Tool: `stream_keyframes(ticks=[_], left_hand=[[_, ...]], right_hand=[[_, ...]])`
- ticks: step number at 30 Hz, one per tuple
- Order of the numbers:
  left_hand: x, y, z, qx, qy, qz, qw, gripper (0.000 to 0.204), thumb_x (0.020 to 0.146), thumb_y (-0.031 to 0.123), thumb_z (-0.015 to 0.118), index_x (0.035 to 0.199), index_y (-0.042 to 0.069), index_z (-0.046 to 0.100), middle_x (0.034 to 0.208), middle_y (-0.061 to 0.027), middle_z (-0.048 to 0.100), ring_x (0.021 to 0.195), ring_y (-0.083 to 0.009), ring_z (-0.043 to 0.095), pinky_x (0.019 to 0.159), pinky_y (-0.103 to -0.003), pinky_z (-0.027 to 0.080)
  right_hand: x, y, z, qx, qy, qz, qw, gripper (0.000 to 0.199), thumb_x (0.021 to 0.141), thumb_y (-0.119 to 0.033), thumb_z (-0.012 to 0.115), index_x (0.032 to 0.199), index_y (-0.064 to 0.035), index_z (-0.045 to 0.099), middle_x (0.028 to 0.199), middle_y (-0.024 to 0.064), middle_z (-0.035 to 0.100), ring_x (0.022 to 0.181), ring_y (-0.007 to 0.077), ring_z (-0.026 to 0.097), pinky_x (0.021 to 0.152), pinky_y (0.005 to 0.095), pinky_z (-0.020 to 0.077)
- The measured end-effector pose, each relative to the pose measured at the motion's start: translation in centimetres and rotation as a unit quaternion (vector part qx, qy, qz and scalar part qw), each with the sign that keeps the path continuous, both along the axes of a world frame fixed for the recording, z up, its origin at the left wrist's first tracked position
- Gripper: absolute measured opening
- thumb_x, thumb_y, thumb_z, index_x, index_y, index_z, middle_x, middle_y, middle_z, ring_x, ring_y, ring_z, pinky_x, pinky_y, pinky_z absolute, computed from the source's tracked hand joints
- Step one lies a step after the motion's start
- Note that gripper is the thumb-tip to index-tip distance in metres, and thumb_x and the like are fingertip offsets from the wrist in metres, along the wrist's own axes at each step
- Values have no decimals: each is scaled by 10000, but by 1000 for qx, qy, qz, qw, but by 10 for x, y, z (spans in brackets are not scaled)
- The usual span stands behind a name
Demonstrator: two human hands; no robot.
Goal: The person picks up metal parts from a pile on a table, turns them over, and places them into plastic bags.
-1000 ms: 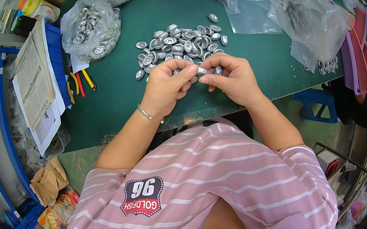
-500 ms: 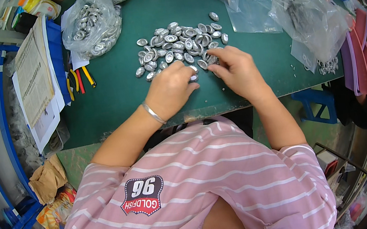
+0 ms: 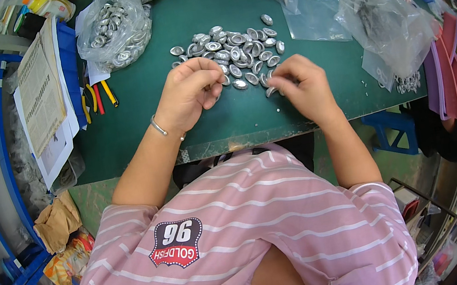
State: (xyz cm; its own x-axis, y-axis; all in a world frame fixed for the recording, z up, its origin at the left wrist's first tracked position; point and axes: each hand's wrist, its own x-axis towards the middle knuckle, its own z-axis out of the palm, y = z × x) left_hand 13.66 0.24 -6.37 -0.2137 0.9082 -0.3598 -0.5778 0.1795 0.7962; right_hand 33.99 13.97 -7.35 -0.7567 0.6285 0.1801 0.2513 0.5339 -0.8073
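Note:
A heap of small silver oval metal pieces (image 3: 237, 40), many with hollowed faces, lies on the green tabletop (image 3: 225, 118). My left hand (image 3: 189, 90) is raised over the heap's near left side with its fingers curled in. Whatever those fingers hold, if anything, is hidden. At the near right edge of the heap, my right hand (image 3: 308, 89) pinches one oval metal piece (image 3: 271, 91) between thumb and fingers. A single loose piece (image 3: 240, 84) rests between my two hands.
A clear bag of similar pieces (image 3: 116, 33) stands at the far left. Nearby are yellow-handled tools (image 3: 110, 93) and papers (image 3: 41, 103). Crumpled clear plastic bags (image 3: 380, 24) lie on the right. A blue stool (image 3: 391, 131) stands below the table's right edge.
My left hand has moved left and up, away from the pieces near the middle, and its fingers have curled. My right hand has shifted slightly right and nearer to me.

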Motion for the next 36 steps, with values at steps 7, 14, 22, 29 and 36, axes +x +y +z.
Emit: stream_keyframes(ticks=[7, 14, 22, 29, 36], left_hand=[[27, 8, -10, 79, 729, -78, 675, 174, 716, 87, 731, 869, 48, 658, 758, -92, 570, 734, -258, 608, 633, -347, 495], [21, 14, -14, 95, 617, -59, 779, 136, 780, 86, 692, 891, 26, 643, 756, -67, 571, 695, -205, 594, 577, -326, 468], [10, 7, 7, 41, -141, -59, 987, 140, 894, 118, 588, 926, -18, 595, 775, -41, 559, 614, -82, 495, 448, -175, 340], [21, 20, -2, 50, 406, -51, 911, 134, 786, 73, 697, 890, 7, 646, 711, -46, 593, 668, -156, 563, 525, -260, 432], [42, 28, -18, 86, 732, -102, 668, 213, 696, 126, 749, 876, 45, 671, 773, -100, 580, 709, -279, 615, 627, -371, 506]], right_hand=[[-6, -27, 6, 135, -123, 16, 983, 182, 734, -86, 700, 842, -44, 560, 885, 127, 561, 740, 349, 617, 617, 438, 514], [-3, -20, -6, 77, -50, 8, 996, 153, 754, -50, 683, 879, -27, 598, 876, 96, 580, 658, 272, 597, 569, 378, 492], [19, 0, -9, -584, 218, 105, 775, 121, 824, -24, 652, 932, -17, 599, 882, 113, 620, 545, 73, 459, 445, 185, 326], [23, 17, -8, -643, 360, 144, 660, 163, 872, -129, 602, 991, -22, 573, 891, 166, 639, 567, 119, 520, 467, 223, 400], [-8, -4, -4, 148, -104, -25, 983, 87, 781, -149, 694, 838, -83, 690, 778, 94, 632, 697, 285, 628, 621, 363, 509]])
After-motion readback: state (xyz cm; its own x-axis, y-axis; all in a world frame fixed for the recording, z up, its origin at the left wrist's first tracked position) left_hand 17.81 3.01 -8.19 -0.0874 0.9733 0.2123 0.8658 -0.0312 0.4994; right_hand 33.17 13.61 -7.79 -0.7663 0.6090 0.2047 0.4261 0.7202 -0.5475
